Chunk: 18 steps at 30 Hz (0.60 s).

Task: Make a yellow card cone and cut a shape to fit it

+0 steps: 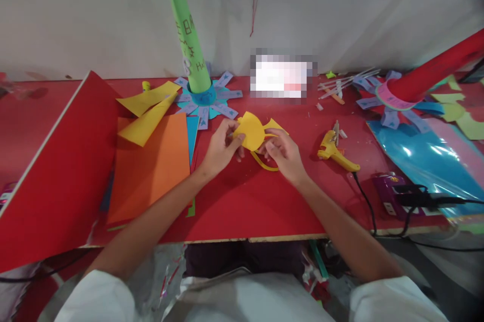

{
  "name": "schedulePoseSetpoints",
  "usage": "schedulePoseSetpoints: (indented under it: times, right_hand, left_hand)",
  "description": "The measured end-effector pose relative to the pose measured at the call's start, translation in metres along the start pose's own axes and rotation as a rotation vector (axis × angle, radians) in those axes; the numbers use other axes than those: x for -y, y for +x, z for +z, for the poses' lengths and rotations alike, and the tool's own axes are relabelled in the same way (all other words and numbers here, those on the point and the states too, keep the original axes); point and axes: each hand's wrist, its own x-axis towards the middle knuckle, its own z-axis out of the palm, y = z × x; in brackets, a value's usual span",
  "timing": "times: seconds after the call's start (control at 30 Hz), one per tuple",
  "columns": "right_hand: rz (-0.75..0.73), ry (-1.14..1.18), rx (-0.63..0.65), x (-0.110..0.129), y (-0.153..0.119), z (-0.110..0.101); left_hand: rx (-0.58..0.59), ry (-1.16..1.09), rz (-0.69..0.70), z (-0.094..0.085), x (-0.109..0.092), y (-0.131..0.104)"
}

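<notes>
Above the middle of the red table, my left hand (pixel 226 145) pinches a rounded piece of yellow paper (pixel 251 131) between thumb and fingers. At its right edge, my right hand (pixel 284 153) has its fingers closed on yellow paper; the exact grip is partly hidden. Behind the right fingers shows another pointed yellow paper piece (pixel 278 125). A curved yellow strip (pixel 264 163) hangs or lies just below the hands; which one I cannot tell. Off to the right lies a yellow glue gun (pixel 335 151), touched by neither hand.
Orange sheets (pixel 151 161), folded yellow paper (pixel 151 110) and a standing red board (pixel 64 171) are on the left. Behind stands a green paper tube (pixel 189 35). A red tube (pixel 442 67), plastic-wrapped blue sheets (pixel 427 153) and a purple power box (pixel 391 193) with cables occupy the right.
</notes>
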Motion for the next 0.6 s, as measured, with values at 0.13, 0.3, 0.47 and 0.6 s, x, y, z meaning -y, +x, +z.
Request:
schedulePoseSetpoints:
  times: [0.13, 0.3, 0.47, 0.6]
  right_hand:
    - [0.019, -0.09, -0.069, 0.014, 0.012, 0.01]
    - [-0.062, -0.191, -0.171, 0.025, 0.03, 0.02]
    - [-0.099, -0.157, -0.117, 0.007, 0.027, 0.024]
    - [-0.197, -0.176, -0.082, -0.002, 0.022, 0.023]
  left_hand:
    - [-0.008, -0.062, -0.061, -0.004, 0.015, -0.014]
    - [-0.008, -0.063, -0.077, -0.006, 0.017, -0.013]
    - [-0.118, -0.058, -0.013, -0.011, 0.02, -0.011]
    - [-0.102, 0.047, 0.035, -0.017, 0.025, -0.013]
